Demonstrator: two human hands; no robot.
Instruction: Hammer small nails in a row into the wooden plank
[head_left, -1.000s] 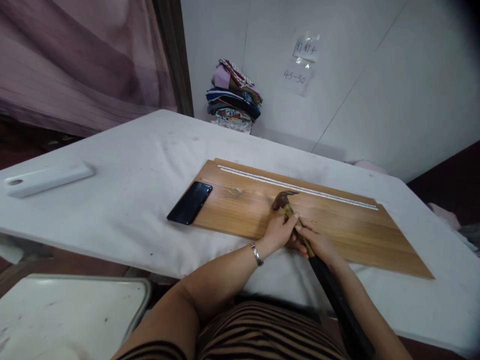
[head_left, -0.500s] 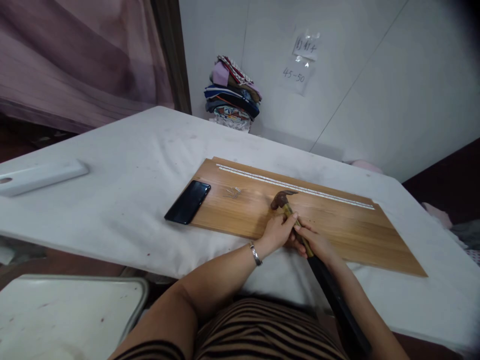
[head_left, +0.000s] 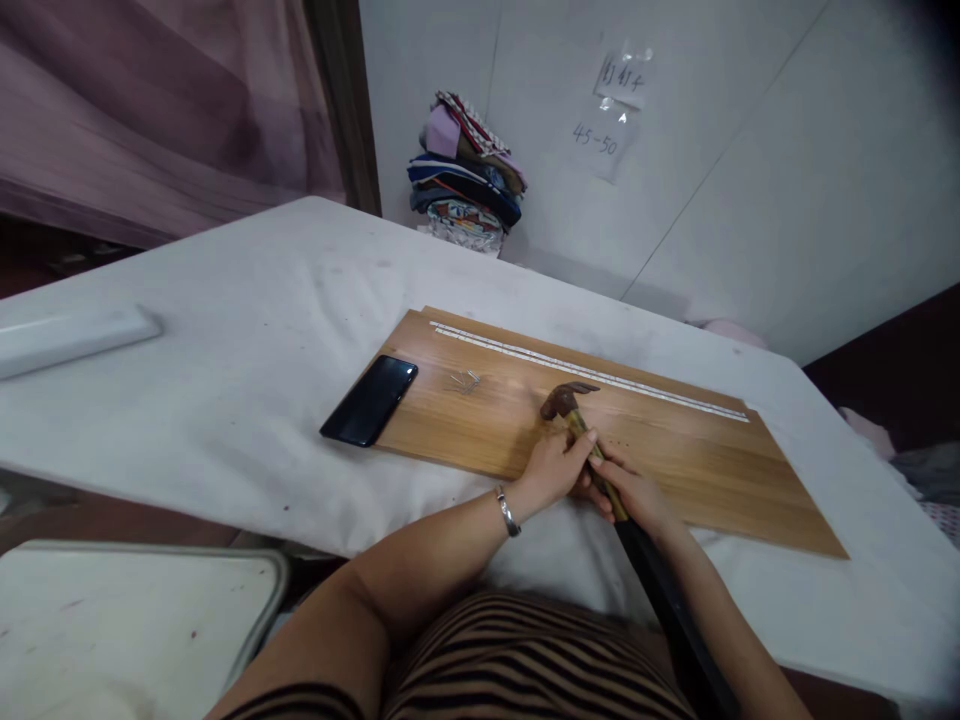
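Observation:
A claw hammer (head_left: 568,401) with a rusty head and a long handle, yellowish near the head and black below, slants over the near side of a wooden board (head_left: 720,470). My left hand (head_left: 553,468), with a metal bracelet at its wrist, is closed around the handle just under the head. Lower down the same handle, my right hand (head_left: 634,497) grips too, its fingers partly hidden behind it. Several loose nails (head_left: 466,381) lie on the board to the left. A few tiny dark spots show on the wood right of the hammer; I cannot tell what they are.
A black phone (head_left: 370,402) overlaps the board's left edge. Two white marked strips (head_left: 592,373) run along its far side. The white-covered table (head_left: 247,400) also bears a white object (head_left: 79,338) at far left. Folded cloths (head_left: 466,175) are stacked by the wall; a pale stool (head_left: 135,630) stands lower left.
The view has shifted slightly. Both hands keep their hold on the hammer, which lies nearly the same over the board.

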